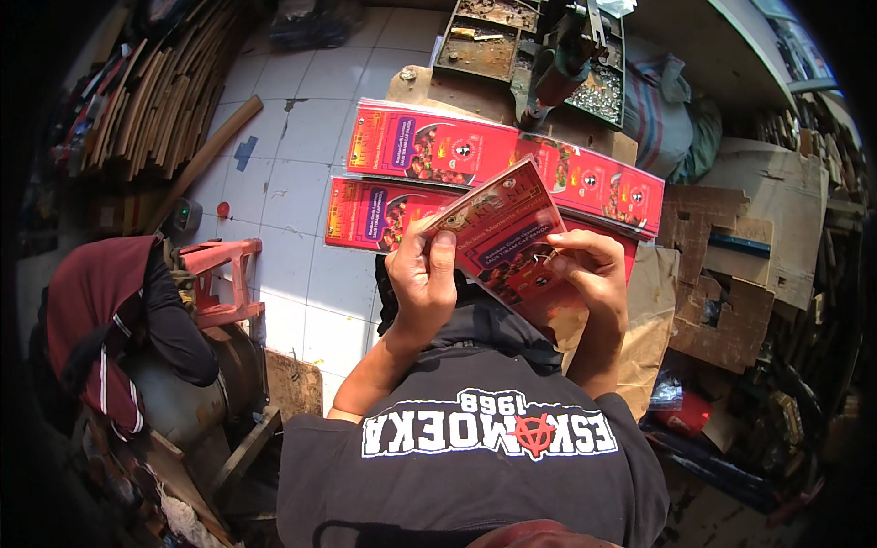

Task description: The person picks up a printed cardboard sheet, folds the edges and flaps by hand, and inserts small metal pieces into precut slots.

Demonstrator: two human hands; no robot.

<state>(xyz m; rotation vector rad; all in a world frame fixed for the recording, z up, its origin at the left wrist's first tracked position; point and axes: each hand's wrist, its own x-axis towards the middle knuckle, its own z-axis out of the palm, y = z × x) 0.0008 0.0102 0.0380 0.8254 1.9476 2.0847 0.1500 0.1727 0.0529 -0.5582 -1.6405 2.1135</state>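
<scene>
My left hand (425, 274) grips the edge of a red printed card (512, 233), thumb on its face. The card is tilted in front of my chest and shows a food picture and a purple label. At the card's right side, the fingertips of my right hand (594, 274) are pinched together. A small, thin, shiny thing shows at those fingertips, too small to name. Beyond the card lies a long stack of red printed sheets (493, 157). A second red stack (365, 215) lies nearer, partly hidden by the card and my left hand.
A machine with dirty metal trays (480, 50) of small parts stands at the far side. A red plastic stool (215, 283) and a draped maroon jacket (100, 310) are at left. Wood strips (164, 100) lean behind them. Cardboard pieces (722, 265) and brown paper (653, 315) lie right.
</scene>
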